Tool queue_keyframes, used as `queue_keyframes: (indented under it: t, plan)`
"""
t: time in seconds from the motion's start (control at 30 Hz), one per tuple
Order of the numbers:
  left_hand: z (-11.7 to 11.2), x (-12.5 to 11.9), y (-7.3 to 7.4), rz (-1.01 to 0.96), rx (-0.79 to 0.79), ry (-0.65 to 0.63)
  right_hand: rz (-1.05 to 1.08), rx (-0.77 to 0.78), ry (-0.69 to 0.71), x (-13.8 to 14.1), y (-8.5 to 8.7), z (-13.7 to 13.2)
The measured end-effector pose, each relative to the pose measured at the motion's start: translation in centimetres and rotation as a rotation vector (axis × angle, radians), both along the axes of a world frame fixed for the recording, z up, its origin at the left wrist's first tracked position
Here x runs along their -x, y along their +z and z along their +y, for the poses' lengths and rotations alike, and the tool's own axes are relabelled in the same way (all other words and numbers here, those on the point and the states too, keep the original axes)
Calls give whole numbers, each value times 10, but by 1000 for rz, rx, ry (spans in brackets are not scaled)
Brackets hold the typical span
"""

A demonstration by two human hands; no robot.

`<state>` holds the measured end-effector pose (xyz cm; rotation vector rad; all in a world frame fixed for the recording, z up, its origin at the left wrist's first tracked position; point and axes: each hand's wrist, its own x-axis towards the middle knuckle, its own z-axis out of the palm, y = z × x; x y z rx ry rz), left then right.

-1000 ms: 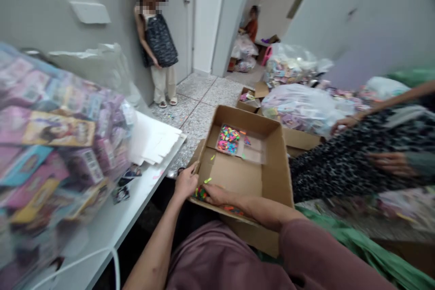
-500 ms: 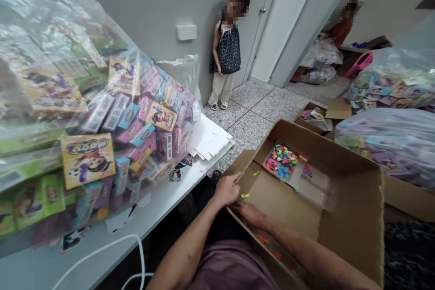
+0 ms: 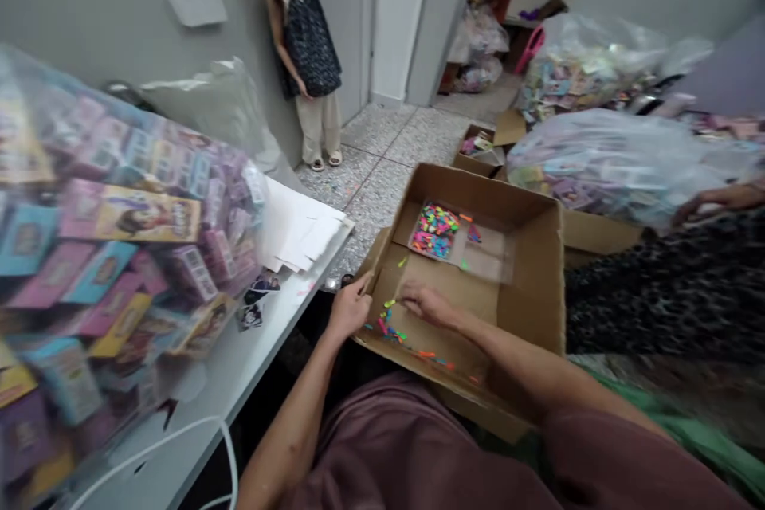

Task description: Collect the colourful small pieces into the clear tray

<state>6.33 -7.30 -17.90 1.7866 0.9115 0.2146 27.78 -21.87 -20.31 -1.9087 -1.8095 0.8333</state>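
My left hand (image 3: pixel 351 307) is closed on the near left edge of a large open cardboard box (image 3: pixel 535 287). Inside the box, my right hand (image 3: pixel 425 301) reaches over the bottom with its fingers curled together; whatever they hold, if anything, cannot be made out. Small bright-coloured pieces (image 3: pixel 391 331), like little unfilled balloons, lie scattered along the near side, just below that hand. Farther back in the box stands a clear plastic tray (image 3: pixel 487 255). Its left part holds a heap of the same coloured pieces (image 3: pixel 435 231), and its right part has only a few.
A clear bag of small printed boxes (image 3: pixel 149 215) fills the left of the white table (image 3: pixel 209 382), beside white sheets (image 3: pixel 299 223) and a white cable (image 3: pixel 230 446). A child (image 3: pixel 311 56) stands by the wall. Another person's hand (image 3: pixel 717 201) is at right, near stuffed bags (image 3: pixel 615 159).
My right hand has moved from the box's near left corner inward over its bottom, and coloured pieces now show near that corner. My left hand still grips the edge. The view has turned right.
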Motion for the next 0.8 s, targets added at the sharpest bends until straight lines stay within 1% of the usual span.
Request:
queue_keyframes:
  t: [0.03, 0.1, 0.17, 0.2, 0.23, 0.27, 0.33, 0.4, 0.47, 0.5, 0.53, 0.57, 0.6, 0.67, 0.7, 0.73, 0.8]
  plan:
    - [1, -1, -2, 0, -1, -4, -15, -73, -67, -15, 12, 1]
    - [2, -1, -5, 11, 6, -14, -72, -298, -218, -47, 34, 7]
    - [2, 0, -6, 17, 10, -11, -149, -534, -355, -80, 51, 19]
    - [1, 0, -5, 10, 8, -7, -186, -606, -409, -96, 57, 28]
    - [1, -1, -4, 0, 3, -1, -216, -630, -455, -111, 60, 37]
    - [1, -1, -3, -11, -3, 5, -241, -602, -483, -126, 61, 45]
    - [2, -3, -2, -31, -10, 9, -282, -495, -525, -149, 61, 57]
    - [3, -5, 0, -43, -9, 3, -311, -454, -592, -163, 58, 58]
    - [2, -5, 2, -43, -10, -11, -326, -483, -655, -165, 53, 45]
    - [1, -4, 3, -43, -14, -15, -321, -472, -642, -161, 48, 35]
    - [0, -4, 3, -39, -16, -17, -305, -421, -583, -155, 42, 22]
    - [-1, -3, 4, -40, -18, -18, -278, -326, -476, -146, 34, 9]
    - [-2, -2, 3, -42, -18, -11, -247, -205, -339, -134, 25, -5]
    - [-3, -1, 0, -46, 2, -5, -200, 51, -52, -103, 3, -32]
    - [-4, -1, -1, -52, 10, -1, -199, 155, 61, -85, -9, -43]
    - [-5, -1, -2, -59, 17, 3, -216, 231, 143, -68, -21, -52]
    - [-7, 0, -2, -69, 27, 7, -277, 301, 224, -35, -42, -60]
